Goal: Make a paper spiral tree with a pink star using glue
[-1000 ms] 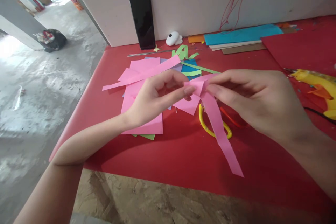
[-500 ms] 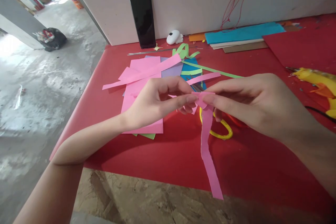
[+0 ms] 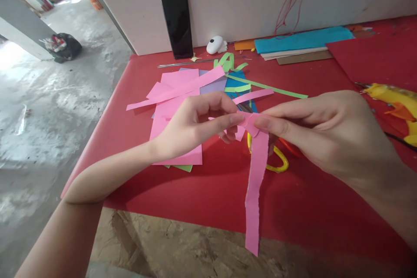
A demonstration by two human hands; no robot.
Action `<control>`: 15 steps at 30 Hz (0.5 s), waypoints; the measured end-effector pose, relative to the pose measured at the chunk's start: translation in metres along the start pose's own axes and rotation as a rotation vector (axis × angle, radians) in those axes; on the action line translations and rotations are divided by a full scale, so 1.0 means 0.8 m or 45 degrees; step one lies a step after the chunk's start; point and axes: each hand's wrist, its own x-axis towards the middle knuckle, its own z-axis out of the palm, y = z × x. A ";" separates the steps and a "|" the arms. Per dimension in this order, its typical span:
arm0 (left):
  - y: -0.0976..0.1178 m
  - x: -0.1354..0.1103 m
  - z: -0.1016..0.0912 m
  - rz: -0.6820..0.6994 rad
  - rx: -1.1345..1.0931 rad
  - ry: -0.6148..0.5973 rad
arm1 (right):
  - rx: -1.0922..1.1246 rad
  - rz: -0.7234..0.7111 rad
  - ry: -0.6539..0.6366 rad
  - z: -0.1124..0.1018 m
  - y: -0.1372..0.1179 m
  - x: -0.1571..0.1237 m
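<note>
A head-worn camera looks forward and down over the nearby red table point(image 3: 208, 191)

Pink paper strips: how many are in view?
3: a long strip held in the left hand and right hand; another strip across the pink sheets; a third strip beyond the hands. More may be hidden.

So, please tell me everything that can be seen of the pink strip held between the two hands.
The pink strip looks like thin paper with slightly ragged edges. Its upper end looks folded into a small, flat piece, pinched by the left hand and the right hand. The long tail hangs down, slightly bent; in this view, its loose end reaches past the near edge of the red table.
</note>
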 end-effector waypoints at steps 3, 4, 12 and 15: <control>-0.002 -0.001 0.001 0.014 0.026 -0.035 | 0.099 0.035 -0.032 0.002 -0.001 -0.001; -0.003 -0.001 0.001 0.024 0.079 -0.050 | 0.118 0.032 -0.031 0.003 -0.001 -0.001; -0.009 -0.002 0.005 0.155 0.251 -0.115 | 0.097 0.011 -0.113 0.003 0.001 0.007; -0.006 -0.002 0.005 0.174 0.213 -0.141 | 0.063 -0.062 -0.184 -0.001 0.003 0.006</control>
